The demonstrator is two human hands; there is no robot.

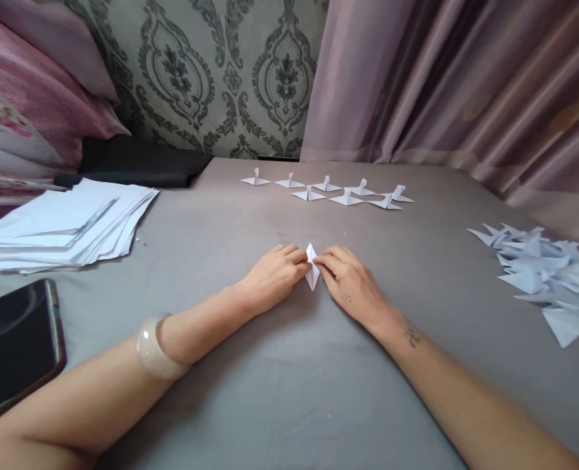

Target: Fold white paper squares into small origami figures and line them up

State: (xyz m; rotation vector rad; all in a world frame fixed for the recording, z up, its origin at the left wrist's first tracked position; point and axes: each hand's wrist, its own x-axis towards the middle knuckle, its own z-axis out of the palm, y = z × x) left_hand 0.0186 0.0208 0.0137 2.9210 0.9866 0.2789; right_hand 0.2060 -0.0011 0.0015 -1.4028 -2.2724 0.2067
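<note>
A small white sheet of paper folded into a narrow diamond [311, 278] lies in the middle of the grey cloth, one point away from me and one toward me. My left hand [278, 275] pinches its left edge, fingers bent together. From the other side my right hand [352, 281] has thumb and forefinger closed on the right edge. The fingertips cover part of the diamond's middle. Beyond my hands, several folded white paper birds [346, 197] stand in two loose rows.
On the left is a stack of white paper sheets [64, 225], with a black cloth [137, 162] behind it. A phone [15, 346] lies nearer me. Folded paper birds [544, 267] are heaped on the right. A patterned wall [233, 65] and pink curtains [416, 78] bound the back.
</note>
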